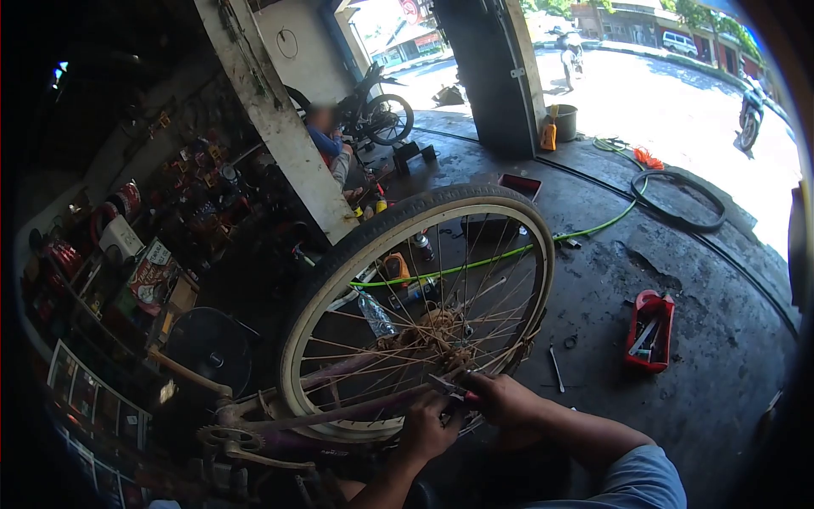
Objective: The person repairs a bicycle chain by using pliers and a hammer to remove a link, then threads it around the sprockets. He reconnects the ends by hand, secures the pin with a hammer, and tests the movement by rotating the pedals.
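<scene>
The right hand [502, 400] is clenched round a red-handled tool [458, 389], whose metal tip lies close to the hub side of a bicycle wheel [443, 322]. Just beside it, the left hand [426, 427] has its fingers curled in at the tool; they are partly hidden and dark, so I cannot tell whether it grips the tool or a part next to it. The wheel rises directly in front of both hands, tilted, with rusty spokes and a worn black tyre round a pale rim. A purple frame tube [348, 411] runs from near the hands out to the left, towards a rusty chainring [231, 439].

To the right of the right hand, a slim wrench [556, 370] lies on the floor, and beyond it stands a red tray [666, 339] with metal tools in it. Ahead of the hands, seen through the spokes, are a clear plastic bottle [376, 315] and an orange container [395, 268]. A green hose [600, 227] crosses the floor behind the wheel. Well ahead and to the left, another person [326, 146] sits near a motorcycle [386, 119].
</scene>
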`<act>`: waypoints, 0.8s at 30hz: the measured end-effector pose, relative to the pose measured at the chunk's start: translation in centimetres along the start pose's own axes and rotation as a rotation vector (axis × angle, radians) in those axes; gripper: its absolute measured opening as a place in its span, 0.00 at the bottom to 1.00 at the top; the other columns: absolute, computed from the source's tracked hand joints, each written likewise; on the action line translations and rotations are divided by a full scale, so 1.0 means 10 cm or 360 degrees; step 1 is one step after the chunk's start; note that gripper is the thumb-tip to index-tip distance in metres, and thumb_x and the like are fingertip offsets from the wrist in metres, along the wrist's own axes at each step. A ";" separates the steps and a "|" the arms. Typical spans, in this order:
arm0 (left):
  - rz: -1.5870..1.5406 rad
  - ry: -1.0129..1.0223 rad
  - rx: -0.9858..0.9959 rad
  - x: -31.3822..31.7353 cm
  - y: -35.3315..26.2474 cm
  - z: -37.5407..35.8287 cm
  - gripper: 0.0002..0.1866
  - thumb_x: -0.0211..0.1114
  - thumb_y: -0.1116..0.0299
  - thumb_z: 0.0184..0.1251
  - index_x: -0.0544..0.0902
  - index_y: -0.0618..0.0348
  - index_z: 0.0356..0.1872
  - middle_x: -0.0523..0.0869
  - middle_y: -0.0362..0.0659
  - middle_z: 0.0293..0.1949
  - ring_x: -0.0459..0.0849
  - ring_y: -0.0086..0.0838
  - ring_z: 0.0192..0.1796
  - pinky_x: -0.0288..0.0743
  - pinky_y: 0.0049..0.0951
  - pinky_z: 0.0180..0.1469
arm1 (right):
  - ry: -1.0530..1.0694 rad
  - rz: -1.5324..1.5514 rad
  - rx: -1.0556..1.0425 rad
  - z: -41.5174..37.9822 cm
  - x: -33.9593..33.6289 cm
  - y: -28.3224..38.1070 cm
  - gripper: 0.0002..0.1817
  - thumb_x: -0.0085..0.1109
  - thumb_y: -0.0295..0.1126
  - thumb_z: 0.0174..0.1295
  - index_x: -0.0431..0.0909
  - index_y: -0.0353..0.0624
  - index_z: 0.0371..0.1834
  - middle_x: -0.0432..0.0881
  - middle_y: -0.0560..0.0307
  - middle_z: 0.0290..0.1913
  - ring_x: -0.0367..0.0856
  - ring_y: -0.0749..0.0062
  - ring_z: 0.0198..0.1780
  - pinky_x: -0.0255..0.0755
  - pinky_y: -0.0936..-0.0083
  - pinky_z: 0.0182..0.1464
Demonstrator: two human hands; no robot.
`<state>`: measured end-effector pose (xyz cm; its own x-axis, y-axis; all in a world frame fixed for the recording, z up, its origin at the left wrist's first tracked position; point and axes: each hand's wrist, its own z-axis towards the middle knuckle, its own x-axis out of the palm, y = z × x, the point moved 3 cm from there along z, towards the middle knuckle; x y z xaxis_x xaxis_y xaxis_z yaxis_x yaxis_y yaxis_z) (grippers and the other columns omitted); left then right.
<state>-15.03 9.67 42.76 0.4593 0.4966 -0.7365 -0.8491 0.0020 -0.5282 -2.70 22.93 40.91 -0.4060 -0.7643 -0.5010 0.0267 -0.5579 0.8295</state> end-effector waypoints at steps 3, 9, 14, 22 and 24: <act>-0.0022 -0.0052 0.0071 -0.04 -0.08 0.03 0.07 0.71 0.71 0.65 0.87 0.63 0.40 0.87 0.53 0.38 0.88 0.51 0.42 0.82 0.46 0.44 | 0.0016 -0.0076 -0.0003 0.00 0.02 -0.02 0.24 0.65 0.28 0.68 0.73 0.39 0.66 0.84 0.33 0.46 0.86 0.34 0.45 0.80 0.53 0.43; -0.0074 0.0023 -0.0156 0.05 0.12 -0.11 0.11 0.76 0.66 0.63 0.90 0.60 0.42 0.90 0.50 0.39 0.90 0.48 0.44 0.83 0.44 0.49 | 0.0023 -0.0077 -0.0086 0.01 0.00 0.09 0.23 0.65 0.22 0.63 0.74 0.39 0.62 0.84 0.34 0.48 0.85 0.33 0.48 0.80 0.52 0.45; -0.0098 0.0022 -0.0156 0.00 0.07 -0.12 0.11 0.75 0.65 0.65 0.90 0.61 0.43 0.91 0.52 0.39 0.91 0.49 0.43 0.84 0.45 0.47 | 0.0039 -0.0114 -0.0086 0.00 0.05 0.07 0.22 0.62 0.21 0.60 0.73 0.40 0.59 0.83 0.35 0.47 0.84 0.33 0.50 0.79 0.50 0.47; -0.0046 0.0172 -0.0230 0.07 0.16 -0.17 0.10 0.71 0.65 0.68 0.90 0.62 0.42 0.91 0.54 0.37 0.90 0.51 0.41 0.83 0.45 0.46 | 0.0118 -0.0205 -0.0100 0.02 0.08 0.06 0.24 0.60 0.19 0.56 0.72 0.41 0.59 0.82 0.37 0.49 0.84 0.34 0.51 0.79 0.49 0.49; -0.0055 0.0174 -0.0213 0.07 0.16 -0.18 0.10 0.71 0.66 0.69 0.90 0.62 0.42 0.91 0.54 0.37 0.90 0.51 0.41 0.83 0.45 0.46 | 0.0104 -0.0198 -0.0111 0.02 0.09 0.06 0.24 0.60 0.19 0.56 0.72 0.41 0.58 0.82 0.37 0.49 0.84 0.35 0.51 0.79 0.49 0.49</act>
<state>-15.55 8.45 40.65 0.5195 0.4008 -0.7547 -0.7933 -0.1020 -0.6002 -3.22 21.96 41.03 -0.3497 -0.7060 -0.6159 0.0443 -0.6691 0.7419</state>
